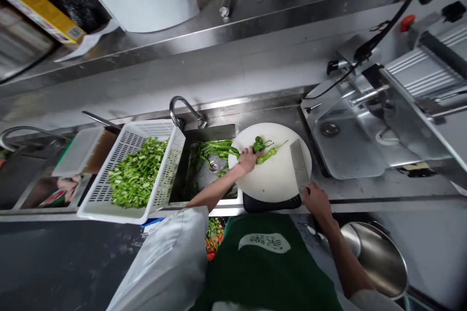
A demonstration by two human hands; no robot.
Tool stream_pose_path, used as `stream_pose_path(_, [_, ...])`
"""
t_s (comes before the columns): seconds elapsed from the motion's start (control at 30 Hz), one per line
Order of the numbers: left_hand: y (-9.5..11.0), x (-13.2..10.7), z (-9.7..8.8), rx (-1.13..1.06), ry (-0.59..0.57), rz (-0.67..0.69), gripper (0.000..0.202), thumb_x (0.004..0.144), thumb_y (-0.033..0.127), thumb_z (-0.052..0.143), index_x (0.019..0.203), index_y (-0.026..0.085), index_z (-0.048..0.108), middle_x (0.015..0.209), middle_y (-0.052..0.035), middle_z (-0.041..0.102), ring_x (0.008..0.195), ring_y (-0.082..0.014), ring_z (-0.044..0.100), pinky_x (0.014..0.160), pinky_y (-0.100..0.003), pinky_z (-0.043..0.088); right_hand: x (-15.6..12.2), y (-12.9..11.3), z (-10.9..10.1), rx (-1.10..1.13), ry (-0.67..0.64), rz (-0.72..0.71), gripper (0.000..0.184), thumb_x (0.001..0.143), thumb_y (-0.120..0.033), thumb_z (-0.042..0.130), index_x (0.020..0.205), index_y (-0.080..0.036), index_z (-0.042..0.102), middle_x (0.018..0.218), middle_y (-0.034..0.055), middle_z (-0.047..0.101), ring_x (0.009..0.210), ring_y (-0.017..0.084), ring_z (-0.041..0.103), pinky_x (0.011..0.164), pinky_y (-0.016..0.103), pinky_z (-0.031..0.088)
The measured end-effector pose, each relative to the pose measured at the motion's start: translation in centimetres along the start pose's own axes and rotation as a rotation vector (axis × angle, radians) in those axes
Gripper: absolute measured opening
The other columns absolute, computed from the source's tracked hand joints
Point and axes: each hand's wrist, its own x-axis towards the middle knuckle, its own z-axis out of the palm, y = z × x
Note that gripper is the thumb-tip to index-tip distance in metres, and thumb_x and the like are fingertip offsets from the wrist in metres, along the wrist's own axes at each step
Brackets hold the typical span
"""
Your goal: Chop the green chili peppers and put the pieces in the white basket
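While the left hand (pixel 248 159) rests at the left half of the round white cutting board (pixel 273 185), just right of the frame's centre, its fingers lie against the green peppers (pixel 269 156) there — whether they are clasping them, I cannot tell. Toward the lower right of the board, the right hand (pixel 316 198) has its fingers wrapped round the handle of a cleaver (pixel 299 163), whose broad blade extends up over the board's right side, apart from the peppers. More whole peppers (pixel 221 146) lie in the sink (pixel 222 132) at the centre, below a curved faucet (pixel 175 114). Left of centre, a white perforated basket (pixel 170 175) holds a heap of chopped green pieces (pixel 136 172) — and a metal pot (pixel 388 262) sits at the lower right, beyond the right forearm.
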Motion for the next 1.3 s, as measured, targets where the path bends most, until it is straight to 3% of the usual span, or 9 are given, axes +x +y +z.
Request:
stream_pose_path(0.07, [2.7, 0.3, 2.1, 0.004, -0.043, 0.042, 0.070, 0.083, 0.019, 0.081, 0.149, 0.026, 0.060, 0.146, -0.0184, 0.053, 0.136, -0.0419, 0.051, 0.112, -0.059, 0.044, -0.1, 0.3, 0.4, 0.007, -0.020, 0.017, 0.028, 0.107, -0.025, 0.042, 0.111, -0.010, 0.066, 0.093, 0.0156, 0.075, 0.089, 0.027, 0.072, 0.072, 0.031, 0.040])
stream_pose_path(0.17, [3.2, -0.2, 4.0, -0.023, -0.050, 0.107, 0.100, 0.074, 0.039, 0.092, 0.161, 0.028, 0.044, 0.162, -0.0208, 0.038, 0.153, -0.0499, 0.030, 0.119, -0.067, 0.033, -0.3, 0.5, 0.9, 0.041, -0.049, 0.029, 0.028, 0.107, -0.025, 0.042, 0.113, -0.009, 0.064, 0.095, 0.0170, 0.075, 0.092, 0.028, 0.072, 0.077, 0.031, 0.043])
stream_pose_path(0.23, [2.5, -0.9, 4.9, -0.043, 0.032, 0.152, 0.090, 0.084, 0.046, 0.084, 0.161, 0.025, 0.044, 0.167, -0.0221, 0.032, 0.157, -0.0499, 0.022, 0.119, -0.068, 0.033, -0.5, 0.5, 1.0, 0.065, -0.055, 0.051, 0.028, 0.107, -0.025, 0.042, 0.113, -0.009, 0.064, 0.097, 0.0184, 0.075, 0.093, 0.029, 0.072, 0.079, 0.032, 0.044])
stream_pose_path(0.4, [2.5, -3.0, 7.9, 0.032, 0.253, 0.288, 0.045, 0.106, 0.033, 0.054, 0.148, 0.020, 0.059, 0.169, -0.0174, 0.036, 0.159, -0.0406, 0.025, 0.121, -0.065, 0.033, -0.6, 0.3, 0.6, 0.104, -0.066, 0.075, 0.029, 0.107, -0.025, 0.040, 0.114, -0.008, 0.063, 0.096, 0.0192, 0.074, 0.094, 0.029, 0.072, 0.079, 0.033, 0.044])
stream_pose_path(0.57, [3.4, -4.6, 10.4, -0.018, 0.153, 0.442, 0.040, 0.105, 0.023, 0.051, 0.144, 0.021, 0.063, 0.168, -0.0138, 0.039, 0.159, -0.0314, 0.029, 0.126, -0.058, 0.031, -0.5, 0.5, 0.7, 0.109, -0.059, 0.077, 0.030, 0.106, -0.025, 0.041, 0.116, -0.007, 0.063, 0.096, 0.0191, 0.074, 0.093, 0.029, 0.072, 0.079, 0.032, 0.045])
stream_pose_path(0.7, [2.3, -4.6, 9.8, -0.204, 0.043, 0.502, 0.042, 0.099, 0.013, 0.053, 0.136, 0.026, 0.068, 0.164, -0.0060, 0.045, 0.156, -0.0233, 0.035, 0.127, -0.045, 0.034, -0.3, 0.9, 1.1, 0.110, -0.055, 0.074, 0.031, 0.106, -0.025, 0.042, 0.116, -0.005, 0.064, 0.096, 0.0201, 0.075, 0.093, 0.030, 0.072, 0.079, 0.033, 0.045])
stream_pose_path(0.97, [1.5, -1.3, 6.5, -0.316, 0.221, 0.251, 0.028, 0.102, 0.029, 0.061, 0.125, 0.019, 0.073, 0.129, -0.0138, 0.062, 0.123, -0.0298, 0.057, 0.109, -0.048, 0.046, -0.4, 0.9, 1.1, 0.112, -0.039, 0.067, 0.031, 0.105, -0.026, 0.042, 0.116, -0.006, 0.064, 0.096, 0.0192, 0.074, 0.089, 0.027, 0.072, 0.076, 0.031, 0.043])
stream_pose_path(1.13, [-1.4, -1.0, 4.4, -0.302, 0.370, 0.039, 0.035, 0.097, 0.015, 0.055, 0.127, 0.018, 0.074, 0.121, -0.0139, 0.061, 0.118, -0.0294, 0.054, 0.108, -0.046, 0.045, -0.4, 1.0, 0.8, 0.116, -0.079, 0.068, 0.031, 0.107, -0.028, 0.042, 0.116, -0.006, 0.063, 0.097, 0.0188, 0.074, 0.092, 0.028, 0.071, 0.076, 0.031, 0.043])
stream_pose_path(1.3, [-5.4, -2.0, 2.8, -0.083, 0.103, 0.090, 0.051, 0.087, 0.005, 0.057, 0.130, 0.025, 0.075, 0.126, -0.0124, 0.059, 0.120, -0.0314, 0.051, 0.104, -0.045, 0.047, -0.4, 1.0, 1.2, 0.124, -0.058, 0.090, 0.030, 0.106, -0.026, 0.044, 0.117, -0.007, 0.065, 0.097, 0.0186, 0.074, 0.093, 0.028, 0.071, 0.079, 0.032, 0.043])
